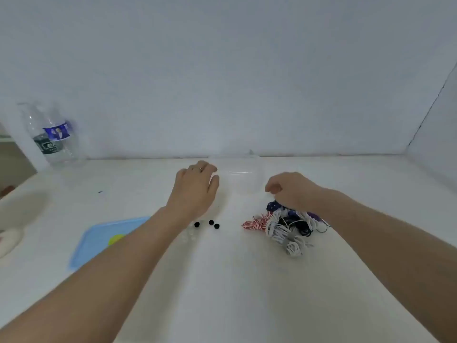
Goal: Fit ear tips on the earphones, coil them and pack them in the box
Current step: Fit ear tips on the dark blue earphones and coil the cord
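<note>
Left hand [195, 186]: lay palm down over the far middle of the table [222, 293]; fingers curled loosely forward at the near left edge of the box [237, 174]; whether they gripped it could not be told; a ring showed on one finger
Right hand [289, 189]: hovered over the far end of the earphones [284, 226]; fingers bent downward with the tips drawn together; whether they pinched a cable could not be told
Earphones: lay in a tangled heap of cables, right of centre, below the right hand; white, black, blue and red-and-white striped strands mixed
Black tips [211, 222]: three small black ear tips lay on the table just beside the left wrist, well apart from the heap
Clear tips [190, 235]: faint clear pieces lay just in front of the black ones, partly under the left forearm
Box: clear, barely visible, stood at the far edge against the wall, between the two hands
Lid [99, 241]: blue, flat on the table to the left, partly covered by the left forearm
Bottle [49, 137]: clear plastic, stood at the far left corner
</note>
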Motion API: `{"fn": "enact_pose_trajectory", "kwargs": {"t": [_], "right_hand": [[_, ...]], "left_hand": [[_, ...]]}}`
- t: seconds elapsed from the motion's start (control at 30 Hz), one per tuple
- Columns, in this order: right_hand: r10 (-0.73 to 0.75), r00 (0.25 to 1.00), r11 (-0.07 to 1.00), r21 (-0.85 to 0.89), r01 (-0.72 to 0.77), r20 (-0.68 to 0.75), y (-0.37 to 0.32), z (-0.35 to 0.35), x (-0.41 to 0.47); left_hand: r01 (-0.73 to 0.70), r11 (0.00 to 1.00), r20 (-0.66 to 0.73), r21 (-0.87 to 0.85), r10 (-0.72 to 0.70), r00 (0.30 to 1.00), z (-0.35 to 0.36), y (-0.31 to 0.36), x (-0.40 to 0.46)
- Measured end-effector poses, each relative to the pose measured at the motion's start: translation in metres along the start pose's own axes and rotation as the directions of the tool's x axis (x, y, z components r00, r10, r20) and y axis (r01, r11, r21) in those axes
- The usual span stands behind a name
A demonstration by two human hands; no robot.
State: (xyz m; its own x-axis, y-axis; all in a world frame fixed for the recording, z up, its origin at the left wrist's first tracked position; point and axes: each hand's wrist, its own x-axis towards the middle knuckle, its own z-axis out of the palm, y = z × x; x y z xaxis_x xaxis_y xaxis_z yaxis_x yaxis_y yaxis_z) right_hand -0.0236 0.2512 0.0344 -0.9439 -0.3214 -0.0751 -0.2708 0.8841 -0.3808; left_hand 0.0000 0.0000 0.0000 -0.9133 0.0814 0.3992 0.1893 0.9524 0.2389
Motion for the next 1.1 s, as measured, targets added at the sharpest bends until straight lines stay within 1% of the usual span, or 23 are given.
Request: {"fn": "enact_pose_trajectory", "kwargs": {"t": [0.07,0.13,0.17,0.23,0.3,0.4,0.63,0.67,0.73,0.83,0.93,1.0,1.1], "right_hand": [[0.015,0.995,0.999,-0.031,-0.012,0.099,0.003,0.008,-0.005],[0.014,0.991,0.999,-0.052,-0.007,0.136,0.008,0.019,-0.009],[0.019,0.991,0.999,-0.053,-0.012,0.133,0.010,0.023,-0.008],[0.036,0.994,0.999,-0.026,-0.033,0.103,0.014,0.024,-0.007],[0.040,0.997,0.999,0.007,-0.041,0.073,0.018,0.025,-0.005],[0.036,0.999,0.999,0.003,-0.037,0.036,0.022,0.027,-0.004],[0.044,0.993,0.999,0.025,-0.041,-0.110,0.025,0.033,0.007],[0.050,0.989,0.998,0.050,-0.043,-0.141,0.025,0.033,0.008],[0.065,0.973,0.981,0.192,-0.021,-0.222,0.022,0.034,0.009],[0.143,0.912,0.885,0.462,0.056,-0.384,0.015,0.032,0.010],[0.286,0.833,0.746,0.655,0.117,-0.474,0.003,0.027,0.013],[0.360,0.789,0.656,0.736,0.166,-0.498,-0.005,0.025,0.015],[0.454,0.733,0.567,0.798,0.201,-0.507,-0.015,0.026,0.019]], "left_hand": [[-0.027,0.996,0.008,-0.084,0.028,1.000,0.005,-0.004,-0.015],[-0.044,0.992,0.059,-0.122,0.051,0.997,0.015,-0.008,-0.032],[-0.030,0.989,0.084,-0.148,0.043,0.996,0.019,-0.010,-0.039],[-0.003,0.981,0.101,-0.193,0.023,0.995,0.024,-0.013,-0.050],[-0.004,0.971,0.100,-0.238,0.029,0.995,0.031,-0.020,-0.062],[-0.025,0.961,0.102,-0.275,0.055,0.993,0.042,-0.029,-0.072],[-0.094,0.975,0.035,-0.202,0.103,0.994,0.052,-0.029,-0.071],[-0.115,0.976,0.031,-0.184,0.123,0.992,0.052,-0.029,-0.071],[-0.157,0.976,0.016,-0.149,0.161,0.987,0.053,-0.028,-0.071],[-0.200,0.976,-0.020,-0.091,0.199,0.980,0.055,-0.028,-0.069],[-0.229,0.972,-0.048,-0.056,0.226,0.973,0.056,-0.026,-0.068],[-0.240,0.970,-0.053,-0.047,0.238,0.970,0.058,-0.026,-0.066],[-0.220,0.974,-0.075,-0.062,0.215,0.974,0.062,-0.025,-0.065]]}}
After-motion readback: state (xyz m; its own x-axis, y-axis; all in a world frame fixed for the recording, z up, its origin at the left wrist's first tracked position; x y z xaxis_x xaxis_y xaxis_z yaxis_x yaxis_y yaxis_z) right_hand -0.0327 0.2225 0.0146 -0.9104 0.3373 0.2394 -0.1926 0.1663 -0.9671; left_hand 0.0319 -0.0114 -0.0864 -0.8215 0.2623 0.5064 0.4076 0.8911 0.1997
